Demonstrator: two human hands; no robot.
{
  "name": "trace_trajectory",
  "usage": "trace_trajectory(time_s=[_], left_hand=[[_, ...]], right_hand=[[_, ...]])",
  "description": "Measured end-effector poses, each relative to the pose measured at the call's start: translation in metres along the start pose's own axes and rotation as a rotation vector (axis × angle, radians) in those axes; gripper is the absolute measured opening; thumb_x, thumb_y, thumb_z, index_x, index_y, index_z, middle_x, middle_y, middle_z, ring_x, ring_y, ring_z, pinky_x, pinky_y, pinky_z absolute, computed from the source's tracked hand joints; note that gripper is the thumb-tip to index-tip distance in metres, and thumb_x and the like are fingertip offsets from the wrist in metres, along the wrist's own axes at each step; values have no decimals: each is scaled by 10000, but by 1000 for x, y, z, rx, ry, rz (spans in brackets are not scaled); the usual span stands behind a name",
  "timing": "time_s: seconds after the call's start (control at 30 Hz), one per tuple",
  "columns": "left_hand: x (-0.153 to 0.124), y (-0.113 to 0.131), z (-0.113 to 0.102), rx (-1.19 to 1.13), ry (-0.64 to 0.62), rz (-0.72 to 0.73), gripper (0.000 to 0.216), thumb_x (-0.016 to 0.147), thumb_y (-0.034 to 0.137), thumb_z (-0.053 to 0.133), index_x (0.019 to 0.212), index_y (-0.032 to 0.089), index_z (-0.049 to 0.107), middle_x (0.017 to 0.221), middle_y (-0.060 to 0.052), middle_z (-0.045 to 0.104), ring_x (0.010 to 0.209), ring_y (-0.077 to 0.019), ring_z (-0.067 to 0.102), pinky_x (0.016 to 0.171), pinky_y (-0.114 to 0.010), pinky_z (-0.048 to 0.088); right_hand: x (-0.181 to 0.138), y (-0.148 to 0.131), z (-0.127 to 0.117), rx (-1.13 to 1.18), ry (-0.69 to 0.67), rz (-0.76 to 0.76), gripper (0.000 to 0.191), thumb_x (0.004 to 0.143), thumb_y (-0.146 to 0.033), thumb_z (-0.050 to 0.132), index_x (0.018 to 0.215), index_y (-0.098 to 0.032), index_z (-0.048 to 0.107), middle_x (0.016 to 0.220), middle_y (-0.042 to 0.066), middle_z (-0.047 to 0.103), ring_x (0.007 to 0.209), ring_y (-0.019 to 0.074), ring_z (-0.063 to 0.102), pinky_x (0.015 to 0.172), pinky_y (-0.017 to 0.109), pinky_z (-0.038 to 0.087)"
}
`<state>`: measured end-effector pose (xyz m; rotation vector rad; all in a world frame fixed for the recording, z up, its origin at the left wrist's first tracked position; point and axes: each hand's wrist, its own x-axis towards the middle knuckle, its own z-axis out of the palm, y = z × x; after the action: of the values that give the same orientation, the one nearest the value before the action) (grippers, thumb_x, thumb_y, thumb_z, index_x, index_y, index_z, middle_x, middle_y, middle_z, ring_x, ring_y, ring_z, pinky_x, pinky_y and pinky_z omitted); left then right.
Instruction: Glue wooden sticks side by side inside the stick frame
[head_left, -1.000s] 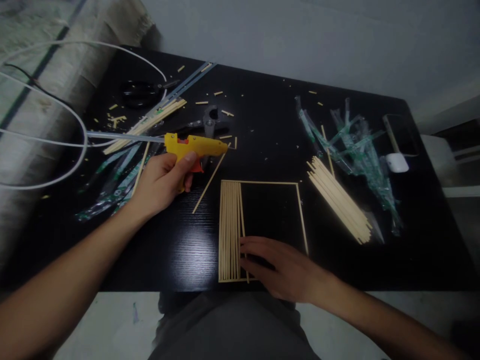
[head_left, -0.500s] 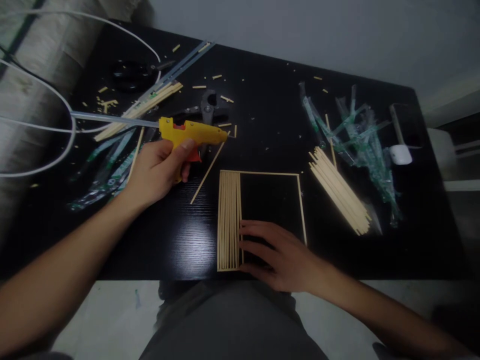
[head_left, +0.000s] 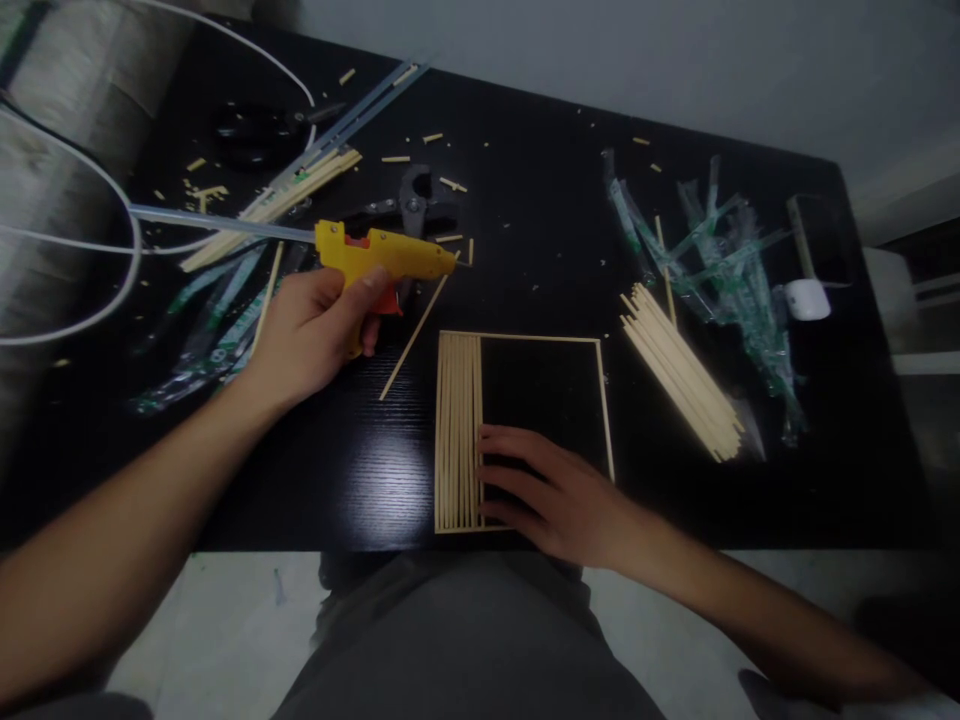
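Note:
My left hand [head_left: 307, 320] is wrapped round the handle of a yellow glue gun [head_left: 397, 254], whose nozzle points right. A long clear glue stick [head_left: 225, 223] sticks out of its back end. My right hand [head_left: 559, 490] lies over a square frame of thin wooden sticks [head_left: 540, 337], fingers spread. Its fingertips touch the rightmost of the sticks laid side by side [head_left: 457, 430] in the frame's left part. The frame's lower right corner is hidden under this hand. One loose stick [head_left: 414, 335] lies slantwise between the gun and the frame.
Right of the frame lies a bundle of sticks [head_left: 679, 375], with crumpled plastic wrappers [head_left: 750, 270], a phone [head_left: 819, 235] and a white case [head_left: 808, 299] beyond. Black-handled scissors [head_left: 259, 130], a dark cutter [head_left: 416, 200], more sticks [head_left: 274, 210] and a white cable [head_left: 139, 240] are at left.
The rightmost stick's lower end has shifted left against the row under my right fingers. My left hand keeps the glue gun in about the same place. The view has tilted slightly.

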<state>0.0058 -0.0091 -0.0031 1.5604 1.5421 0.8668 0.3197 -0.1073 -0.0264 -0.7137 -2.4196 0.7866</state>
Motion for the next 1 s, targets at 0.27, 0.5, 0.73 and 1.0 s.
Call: trace_trajectory(time_s=[0.27,0.5,0.73,1.0], left_hand=[[0,0,0,-9,-8,23,714,1054,713,580,569,195,658,445,21,534,432,-74,456,466,-276,320],[3,-5,2,-32,5,71,733,1034,755,579,544,214,646,393,20,501,365,-77,417,386,-258,256],[2,-3,1,-18,0,68,698,1072,654,584,527,219,637,395,25,510,371,-68,431,406,-251,289],[2,2,2,-3,5,22,753,1009,802,592,533,222,648,399,25,509,386,-80,436,426,-277,289]], right_hand=[[1,-2,3,-39,1,41,252,1114,-285,698,1329,-153,692,1438,187,730,1493,309,654,1171,519,644],[0,-2,0,-18,-48,38,430,1094,-412,733,1411,-137,638,1531,233,673,1568,339,575,1224,553,590],[0,-4,2,-60,-59,57,447,1108,-422,707,1425,-120,618,1542,247,665,1569,335,574,1232,542,583],[1,-3,4,-62,-30,49,442,1115,-397,701,1445,-118,611,1547,244,665,1558,334,585,1219,534,595]])
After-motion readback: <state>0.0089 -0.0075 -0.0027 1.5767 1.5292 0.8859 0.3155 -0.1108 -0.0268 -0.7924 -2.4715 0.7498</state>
